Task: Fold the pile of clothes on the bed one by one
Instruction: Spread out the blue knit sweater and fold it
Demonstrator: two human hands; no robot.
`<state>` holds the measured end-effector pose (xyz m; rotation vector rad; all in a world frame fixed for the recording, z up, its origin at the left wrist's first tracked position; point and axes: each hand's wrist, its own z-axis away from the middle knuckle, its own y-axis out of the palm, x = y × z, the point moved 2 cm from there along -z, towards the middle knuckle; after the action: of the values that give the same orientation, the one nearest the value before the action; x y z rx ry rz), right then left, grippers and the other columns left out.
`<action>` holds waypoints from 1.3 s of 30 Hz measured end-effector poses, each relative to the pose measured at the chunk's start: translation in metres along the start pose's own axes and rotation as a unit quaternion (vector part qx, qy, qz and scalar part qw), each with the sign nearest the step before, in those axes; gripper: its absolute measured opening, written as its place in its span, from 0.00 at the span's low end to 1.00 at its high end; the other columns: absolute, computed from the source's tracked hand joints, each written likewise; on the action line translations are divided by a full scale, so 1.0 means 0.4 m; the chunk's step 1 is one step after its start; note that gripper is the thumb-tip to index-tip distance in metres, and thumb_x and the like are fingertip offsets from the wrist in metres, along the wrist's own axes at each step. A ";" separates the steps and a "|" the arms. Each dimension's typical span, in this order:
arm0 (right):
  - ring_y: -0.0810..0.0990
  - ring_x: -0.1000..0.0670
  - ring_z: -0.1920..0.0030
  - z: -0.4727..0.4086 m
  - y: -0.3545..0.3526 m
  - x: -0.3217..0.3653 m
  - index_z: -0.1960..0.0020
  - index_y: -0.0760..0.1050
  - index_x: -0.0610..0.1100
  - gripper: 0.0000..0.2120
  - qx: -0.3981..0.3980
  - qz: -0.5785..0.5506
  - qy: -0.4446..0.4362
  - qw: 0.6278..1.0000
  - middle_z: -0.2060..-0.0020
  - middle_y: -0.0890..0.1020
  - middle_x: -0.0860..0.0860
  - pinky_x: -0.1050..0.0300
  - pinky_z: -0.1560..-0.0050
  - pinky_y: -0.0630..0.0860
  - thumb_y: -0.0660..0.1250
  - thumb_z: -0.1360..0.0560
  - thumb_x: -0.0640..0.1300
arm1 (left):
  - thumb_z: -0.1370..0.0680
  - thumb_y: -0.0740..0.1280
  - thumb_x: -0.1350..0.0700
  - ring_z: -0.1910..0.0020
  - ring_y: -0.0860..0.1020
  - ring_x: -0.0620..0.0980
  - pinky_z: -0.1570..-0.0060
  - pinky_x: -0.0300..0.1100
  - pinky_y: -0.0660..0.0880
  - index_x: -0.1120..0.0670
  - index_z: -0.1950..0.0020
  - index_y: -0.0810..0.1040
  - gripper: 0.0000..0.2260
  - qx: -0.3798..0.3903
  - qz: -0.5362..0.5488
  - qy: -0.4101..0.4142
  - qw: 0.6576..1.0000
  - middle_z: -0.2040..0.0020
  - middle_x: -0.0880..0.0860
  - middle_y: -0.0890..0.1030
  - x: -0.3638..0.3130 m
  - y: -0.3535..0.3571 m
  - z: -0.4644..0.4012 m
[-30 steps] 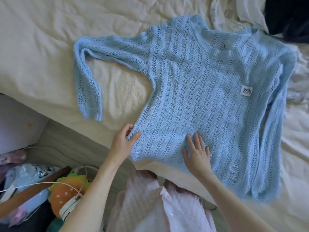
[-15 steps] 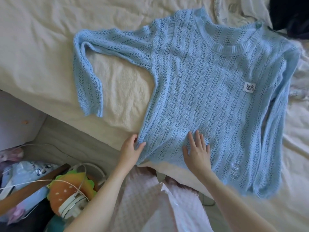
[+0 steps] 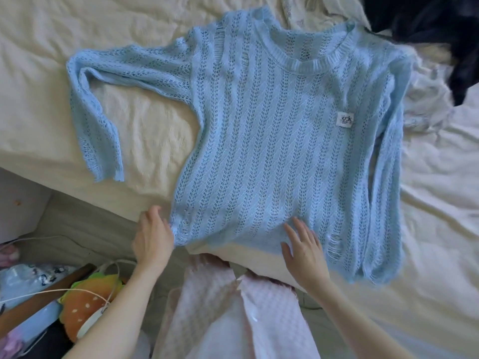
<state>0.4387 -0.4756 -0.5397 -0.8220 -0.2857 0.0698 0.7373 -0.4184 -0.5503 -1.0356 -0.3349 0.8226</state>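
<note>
Now the light blue open-knit sweater lies spread flat, front up, on the cream-sheeted bed, its hem at the near edge; the left hand pinches the hem's left corner, fingers curled at the fabric; the right hand rests flat on the hem, fingers straight; a dark garment lies beyond the sweater's shoulder

Single head-worn wide-angle view: you look steeply down from close above the bed edge, facing across the mattress, your forearms entering from the bottom border, floor clutter at lower left.
</note>
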 end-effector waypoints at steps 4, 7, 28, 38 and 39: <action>0.71 0.38 0.36 0.047 -0.053 -0.159 0.35 0.73 0.37 0.17 -0.142 -0.088 0.117 0.979 0.35 0.73 0.40 0.42 0.39 0.68 0.64 0.23 0.38 | 0.25 0.64 0.66 0.42 0.73 0.67 0.50 0.60 0.73 0.63 0.36 0.71 0.18 -0.056 0.020 0.148 0.987 0.39 0.66 0.73 -0.165 0.023 0.050; 0.71 0.37 0.38 0.059 -0.078 -0.301 0.35 0.71 0.34 0.17 -0.181 -0.184 0.225 0.940 0.39 0.73 0.37 0.46 0.38 0.66 0.62 0.22 0.38 | 0.24 0.64 0.62 0.31 0.65 0.65 0.36 0.62 0.65 0.61 0.30 0.69 0.21 0.010 0.012 0.244 0.970 0.29 0.65 0.66 -0.324 0.091 0.117; 0.70 0.40 0.40 0.001 -0.135 -0.637 0.42 0.72 0.36 0.13 -0.226 -0.306 0.307 0.873 0.44 0.74 0.40 0.49 0.43 0.66 0.62 0.23 0.43 | 0.19 0.56 0.53 0.23 0.43 0.57 0.30 0.65 0.44 0.48 0.23 0.54 0.24 0.120 -0.165 0.280 0.938 0.22 0.55 0.46 -0.614 0.254 0.274; 0.70 0.51 0.67 0.038 -0.123 -0.681 0.63 0.71 0.45 0.08 -0.105 -0.520 0.297 0.794 0.69 0.72 0.51 0.59 0.68 0.64 0.64 0.26 0.40 | 0.20 0.58 0.46 0.34 0.67 0.53 0.38 0.46 0.64 0.56 0.34 0.68 0.20 0.091 -0.103 0.302 0.943 0.35 0.55 0.70 -0.840 0.394 0.419; 0.69 0.51 0.68 0.047 -0.131 -0.695 0.63 0.69 0.44 0.08 -0.122 -0.552 0.305 0.767 0.68 0.71 0.50 0.59 0.69 0.64 0.62 0.25 0.40 | 0.22 0.60 0.43 0.38 0.68 0.54 0.41 0.47 0.66 0.57 0.37 0.70 0.21 0.082 -0.112 0.274 0.952 0.38 0.55 0.71 -0.859 0.397 0.416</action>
<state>0.1642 -0.5458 -0.5516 -0.7776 -0.1193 -1.3607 0.3388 -0.5278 -0.5623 -1.0043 0.0905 0.3285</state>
